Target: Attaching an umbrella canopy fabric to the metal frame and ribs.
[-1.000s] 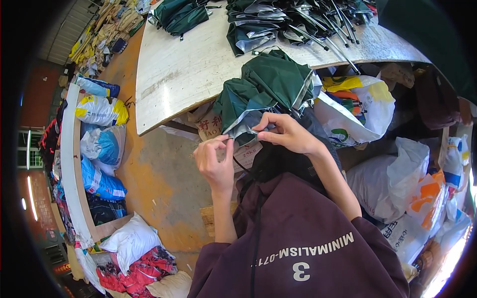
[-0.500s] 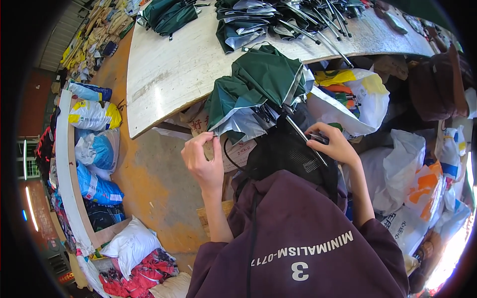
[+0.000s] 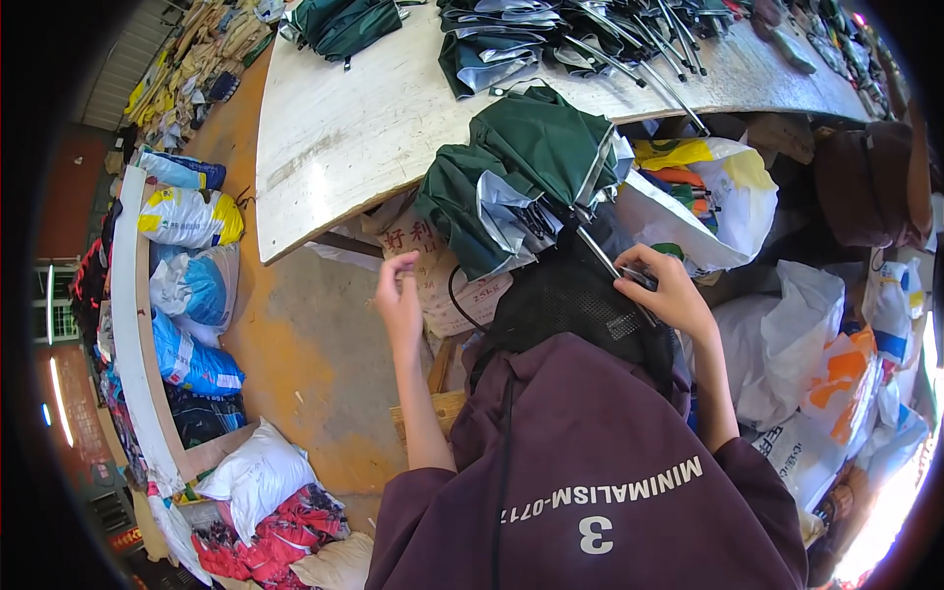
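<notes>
A partly folded umbrella [image 3: 536, 138], dark green outside and silver inside, rests against the table's near edge, its ribs gathered at the middle. Its metal shaft [image 3: 597, 252] slants down toward my lap. My right hand [image 3: 669, 295] is closed at this shaft, thumb and fingertips on it. A small dark grey piece shows between those fingers, too little of it to name. My left hand [image 3: 398, 303] is raised left of the canopy, apart from it, fingers loosely bent and holding nothing visible.
More folded green umbrellas [image 3: 492, 54] lie on the white table [image 3: 334, 157], several shafts jutting over its edge. A white and yellow sack [image 3: 733, 197] holding colourful items stands right of the umbrella. Plastic bags [image 3: 777, 324] crowd my right side; filled bags [image 3: 192, 218] line the left.
My left hand has let go of the canopy's silver edge and moved slightly left and down. That canopy edge has folded inward. My right hand stays at the shaft.
</notes>
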A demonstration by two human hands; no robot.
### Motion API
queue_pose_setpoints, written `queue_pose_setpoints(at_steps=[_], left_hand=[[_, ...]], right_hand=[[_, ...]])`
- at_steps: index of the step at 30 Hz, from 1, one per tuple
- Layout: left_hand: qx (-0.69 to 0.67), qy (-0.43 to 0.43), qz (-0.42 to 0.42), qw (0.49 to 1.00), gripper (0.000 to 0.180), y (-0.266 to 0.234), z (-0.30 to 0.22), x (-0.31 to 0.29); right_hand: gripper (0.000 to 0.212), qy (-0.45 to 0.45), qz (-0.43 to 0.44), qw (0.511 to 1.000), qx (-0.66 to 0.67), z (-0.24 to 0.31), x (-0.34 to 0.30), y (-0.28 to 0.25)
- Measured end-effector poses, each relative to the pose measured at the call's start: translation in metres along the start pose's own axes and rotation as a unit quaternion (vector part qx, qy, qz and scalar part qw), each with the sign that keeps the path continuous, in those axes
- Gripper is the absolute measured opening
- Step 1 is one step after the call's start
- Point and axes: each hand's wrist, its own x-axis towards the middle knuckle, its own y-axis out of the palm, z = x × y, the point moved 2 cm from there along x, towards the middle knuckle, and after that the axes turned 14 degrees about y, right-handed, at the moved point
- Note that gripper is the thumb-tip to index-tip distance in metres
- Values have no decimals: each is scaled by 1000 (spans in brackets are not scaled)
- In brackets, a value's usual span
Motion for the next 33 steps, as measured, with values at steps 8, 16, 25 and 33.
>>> queue_pose_setpoints(at_steps=[8, 16, 25, 33], left_hand=[[210, 80, 99, 969, 24, 36, 14, -17], [354, 122, 64, 925, 27, 56, 7, -12], [270, 13, 123, 955, 15, 47, 38, -11], [133, -69, 54, 987, 13, 34, 46, -14]], right_hand=[[14, 76, -50, 995, 44, 1, -3, -3], [12, 77, -44, 994, 60, 4, -2, -5], [13, 87, -57, 991, 89, 1, -3, -8], [13, 90, -71, 988, 102, -4, -1, -10]])
